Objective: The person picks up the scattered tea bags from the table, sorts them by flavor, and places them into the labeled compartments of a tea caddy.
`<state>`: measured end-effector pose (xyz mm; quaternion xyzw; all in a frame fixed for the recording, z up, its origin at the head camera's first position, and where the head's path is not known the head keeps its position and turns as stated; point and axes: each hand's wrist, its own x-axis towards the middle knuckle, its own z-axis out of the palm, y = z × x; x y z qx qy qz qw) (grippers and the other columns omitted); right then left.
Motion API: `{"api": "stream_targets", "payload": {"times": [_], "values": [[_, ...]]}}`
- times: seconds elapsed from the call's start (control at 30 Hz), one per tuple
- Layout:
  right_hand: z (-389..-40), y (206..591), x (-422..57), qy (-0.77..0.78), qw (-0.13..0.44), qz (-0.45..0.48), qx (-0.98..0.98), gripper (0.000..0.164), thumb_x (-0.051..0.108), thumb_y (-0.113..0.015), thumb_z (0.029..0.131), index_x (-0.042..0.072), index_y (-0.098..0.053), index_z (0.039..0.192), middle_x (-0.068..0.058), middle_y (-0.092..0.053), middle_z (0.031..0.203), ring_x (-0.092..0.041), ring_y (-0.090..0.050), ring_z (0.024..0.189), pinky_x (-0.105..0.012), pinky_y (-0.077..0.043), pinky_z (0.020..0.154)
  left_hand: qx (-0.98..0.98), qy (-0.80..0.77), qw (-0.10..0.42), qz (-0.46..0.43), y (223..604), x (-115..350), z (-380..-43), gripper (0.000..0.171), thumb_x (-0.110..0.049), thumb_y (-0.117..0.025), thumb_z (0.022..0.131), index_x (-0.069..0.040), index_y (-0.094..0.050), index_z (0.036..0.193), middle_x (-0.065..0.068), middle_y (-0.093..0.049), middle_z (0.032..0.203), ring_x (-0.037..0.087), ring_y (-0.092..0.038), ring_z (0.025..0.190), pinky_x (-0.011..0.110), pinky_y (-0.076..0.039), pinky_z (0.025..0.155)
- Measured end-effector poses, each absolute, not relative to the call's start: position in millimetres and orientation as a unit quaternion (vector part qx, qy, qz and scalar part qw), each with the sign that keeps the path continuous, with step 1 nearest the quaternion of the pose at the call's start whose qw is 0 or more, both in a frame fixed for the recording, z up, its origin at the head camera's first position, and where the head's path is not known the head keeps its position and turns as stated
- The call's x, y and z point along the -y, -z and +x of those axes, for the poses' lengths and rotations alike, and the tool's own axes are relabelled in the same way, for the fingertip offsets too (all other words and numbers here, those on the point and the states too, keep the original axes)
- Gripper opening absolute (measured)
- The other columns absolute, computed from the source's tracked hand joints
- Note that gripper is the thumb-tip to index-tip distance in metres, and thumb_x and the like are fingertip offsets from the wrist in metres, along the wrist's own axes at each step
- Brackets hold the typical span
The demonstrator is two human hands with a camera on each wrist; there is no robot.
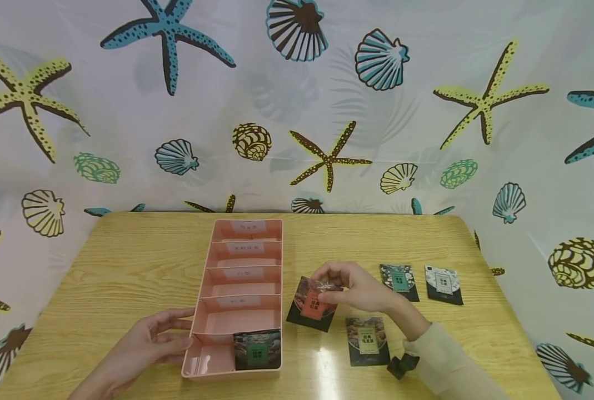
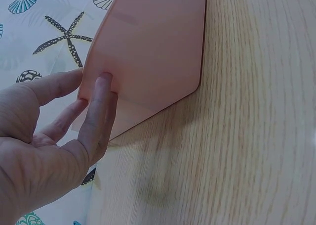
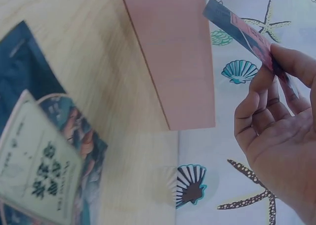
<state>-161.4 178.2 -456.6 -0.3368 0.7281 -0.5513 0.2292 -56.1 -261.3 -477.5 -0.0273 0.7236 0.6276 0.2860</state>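
Packet w/ red label is in the R hand, pinched btwn thumb & fingers, held up off the desk just beside the R wall of the pink box. L hand has its fingers loosely extended against the box's L side, prob. steadying it. Step in hand looks like sorting: nearest compartment already has a green-label packet lying in its R part, other 4 have none visible. Next move prob. calls for matching the red one to its compartment label, lifting it over the R rim, then letting go; L hand best kept in place so the box doesn't slide. Yellow-label packet, teal-label packet & white-label packet lie on the desk to the R, untouched. Hard to make out: compartment labels too blurry to read, red packet's top edge is covered by fingers, R wrist view has it nearly edge-on, box cut off in both wrist views; dark bit by the sleeve unclear.
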Motion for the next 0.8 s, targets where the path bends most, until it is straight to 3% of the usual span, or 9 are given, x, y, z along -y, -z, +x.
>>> {"api": "stream_targets", "payload": {"times": [0.23, 0.37, 0.6, 0.8], "values": [[-160.3, 447.8, -164.9, 0.556, 0.203, -0.332, -0.735, 0.028, 0.006, -0.071, 0.1, 0.001, -0.067, 0.128, -0.015, -0.071, 0.105, -0.006, -0.064, 0.085, -0.023, -0.055, 0.07, -0.725, -0.627, 0.283, -0.021, 479.2, 261.7, -57.1, 0.073, -0.018, -0.07, 0.103, 0.005, -0.033, 0.161, 0.02, -0.056, 0.144, 0.015, -0.071, 0.114, 0.039, -0.066, 0.09], [-158.7, 445.1, -155.7, 0.568, 0.208, -0.33, -0.725, 0.028, 0.005, -0.07, 0.1, 0.0, -0.067, 0.128, -0.021, -0.071, 0.108, -0.007, -0.066, 0.088, -0.024, -0.057, 0.073, -0.724, -0.627, 0.285, -0.022, 479.8, 262.2, -57.9, 0.072, -0.019, -0.07, 0.104, 0.004, -0.033, 0.161, 0.018, -0.057, 0.144, 0.014, -0.071, 0.114, 0.039, -0.066, 0.09], [-157.0, 443.8, -135.5, 0.578, 0.203, -0.341, -0.713, 0.029, 0.002, -0.069, 0.101, -0.004, -0.065, 0.129, -0.028, -0.07, 0.111, -0.005, -0.067, 0.09, -0.025, -0.059, 0.076, -0.726, -0.623, 0.291, -0.02, 480.0, 264.9, -56.7, 0.072, -0.02, -0.068, 0.105, 0.007, -0.031, 0.161, 0.027, -0.052, 0.15, 0.013, -0.07, 0.116, 0.038, -0.065, 0.092], [-158.6, 445.1, -119.5, 0.578, 0.192, -0.333, -0.72, 0.03, 0.001, -0.069, 0.1, -0.004, -0.065, 0.129, -0.028, -0.07, 0.116, -0.003, -0.067, 0.093, -0.023, -0.058, 0.079, -0.725, -0.626, 0.286, -0.014, 481.4, 264.6, -56.9, 0.072, -0.019, -0.068, 0.104, 0.007, -0.031, 0.161, 0.024, -0.055, 0.148, 0.014, -0.071, 0.116, 0.039, -0.066, 0.091]]}}
